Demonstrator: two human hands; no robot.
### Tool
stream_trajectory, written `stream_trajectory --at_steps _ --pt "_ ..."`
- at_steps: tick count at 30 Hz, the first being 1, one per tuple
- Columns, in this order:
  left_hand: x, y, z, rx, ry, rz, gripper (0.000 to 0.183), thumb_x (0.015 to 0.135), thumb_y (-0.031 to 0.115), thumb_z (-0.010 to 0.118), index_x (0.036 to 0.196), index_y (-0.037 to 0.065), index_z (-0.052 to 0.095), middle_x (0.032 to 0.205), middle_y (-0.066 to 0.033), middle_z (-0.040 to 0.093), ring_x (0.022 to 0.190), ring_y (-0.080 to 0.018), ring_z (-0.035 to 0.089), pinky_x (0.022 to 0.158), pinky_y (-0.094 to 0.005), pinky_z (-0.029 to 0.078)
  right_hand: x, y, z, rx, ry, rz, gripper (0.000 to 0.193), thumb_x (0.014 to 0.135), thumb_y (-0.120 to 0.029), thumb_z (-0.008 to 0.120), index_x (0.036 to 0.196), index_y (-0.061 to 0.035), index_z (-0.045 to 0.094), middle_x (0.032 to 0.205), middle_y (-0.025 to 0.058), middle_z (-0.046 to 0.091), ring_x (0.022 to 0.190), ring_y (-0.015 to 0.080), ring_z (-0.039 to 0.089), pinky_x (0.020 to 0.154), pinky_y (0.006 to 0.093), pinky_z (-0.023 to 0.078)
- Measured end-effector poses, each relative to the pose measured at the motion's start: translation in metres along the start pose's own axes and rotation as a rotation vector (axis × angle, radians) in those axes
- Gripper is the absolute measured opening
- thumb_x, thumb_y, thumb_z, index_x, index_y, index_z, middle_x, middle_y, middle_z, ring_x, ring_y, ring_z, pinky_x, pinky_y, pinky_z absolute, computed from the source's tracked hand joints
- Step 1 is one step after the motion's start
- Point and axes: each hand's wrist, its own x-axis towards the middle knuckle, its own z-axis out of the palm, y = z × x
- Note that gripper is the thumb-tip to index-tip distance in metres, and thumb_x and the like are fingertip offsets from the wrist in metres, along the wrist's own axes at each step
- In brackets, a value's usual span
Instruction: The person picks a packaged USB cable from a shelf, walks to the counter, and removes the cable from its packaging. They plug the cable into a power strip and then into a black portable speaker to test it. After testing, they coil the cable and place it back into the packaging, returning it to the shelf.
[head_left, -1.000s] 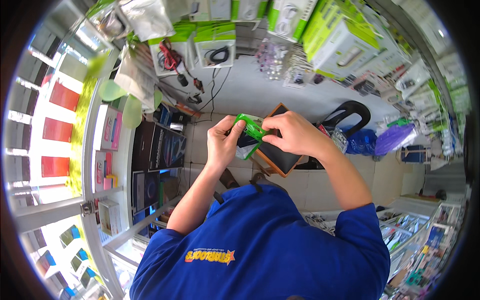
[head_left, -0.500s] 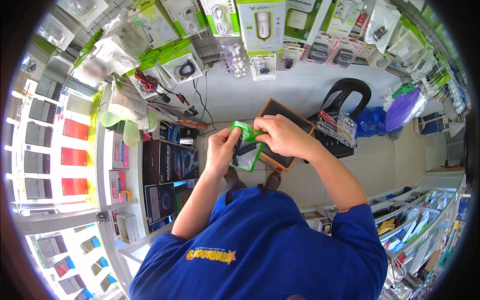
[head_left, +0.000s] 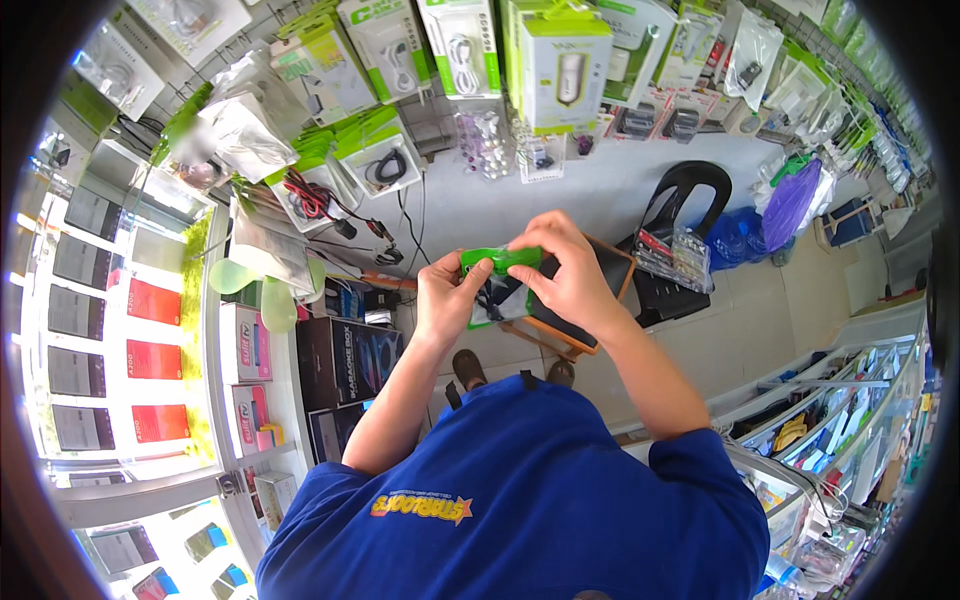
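In front of my chest is a small pouch [head_left: 507,303] with a green top band and a see-through lower part. Something dark, thin and cable-like shows inside it, though its exact kind is unclear. My left hand [head_left: 446,296] pinches the left end of the green band, thumb on top. At the band's right end, my right hand [head_left: 566,272] holds on with its thumb and fingers. Below and behind the pouch stands an orange-edged stool [head_left: 612,275] with a dark top, partly covered by my right hand.
A black plastic chair [head_left: 690,195] bears several bagged items [head_left: 675,250]. Packaged accessories [head_left: 568,75] hang along the far wall. Boxes [head_left: 350,355] and a lit glass display case [head_left: 150,350] stand to the left. Glass shelves [head_left: 820,420] line the right side.
The pouch's green band, bunched before, now lies flatter and wider between my hands. My right fingers have lifted and opened out somewhat along it. The whole view has shifted slightly.
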Motion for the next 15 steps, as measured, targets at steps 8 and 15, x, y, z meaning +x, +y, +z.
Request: stream_trajectory --at_steps 8,15 --pt "0.014 0.007 -0.03 0.031 0.003 0.051 0.016 0.098 0.014 0.078 0.101 -0.002 0.076 0.085 0.001 0.071 0.076 -0.0036 0.057 0.067 -0.0236 0.047 0.025 0.02 0.041 0.041 -0.085 0.127 0.023 0.097 -0.021 0.08 0.092 0.0014 0.074 0.072 -0.0023 0.066 0.066 0.0048 0.057 0.057 0.0245 0.042" --pt "0.041 0.025 -0.051 0.157 0.065 0.124 0.019 0.098 0.015 0.078 0.101 -0.004 0.078 0.087 -0.002 0.075 0.077 -0.0056 0.06 0.068 -0.0247 0.05 0.046 0.025 0.063 0.313 -0.092 0.274 0.016 0.099 -0.012 0.076 0.088 -0.0023 0.07 0.076 -0.0066 0.063 0.063 0.0007 0.048 0.054 0.0229 0.036"
